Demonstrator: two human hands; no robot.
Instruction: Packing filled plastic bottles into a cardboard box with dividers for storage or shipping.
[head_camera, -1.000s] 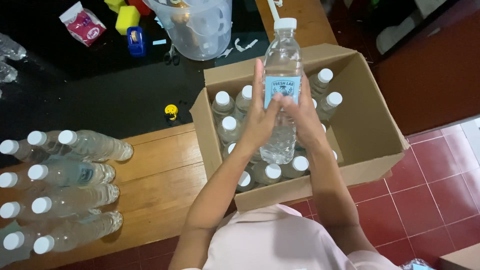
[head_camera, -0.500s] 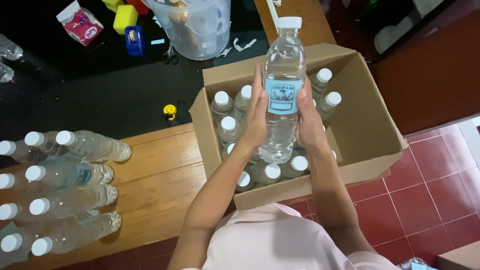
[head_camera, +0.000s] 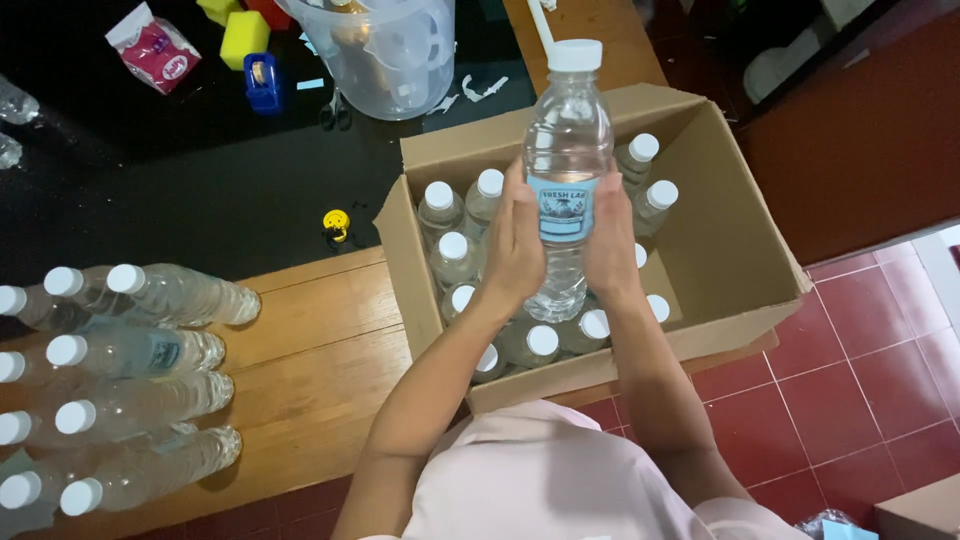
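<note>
Left hand (head_camera: 515, 245) and right hand (head_camera: 610, 235) press flat against our full water bottle (head_camera: 565, 170); we judge it heavy, slick, best gripped mid-label.

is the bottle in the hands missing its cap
No, the water bottle held between the left hand and right hand has its white cap on.

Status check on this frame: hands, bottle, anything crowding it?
Left hand and right hand clasp the water bottle, upright, cap on. It sits above the cardboard box. Capped bottles stand packed below; right side of box bare.
</note>
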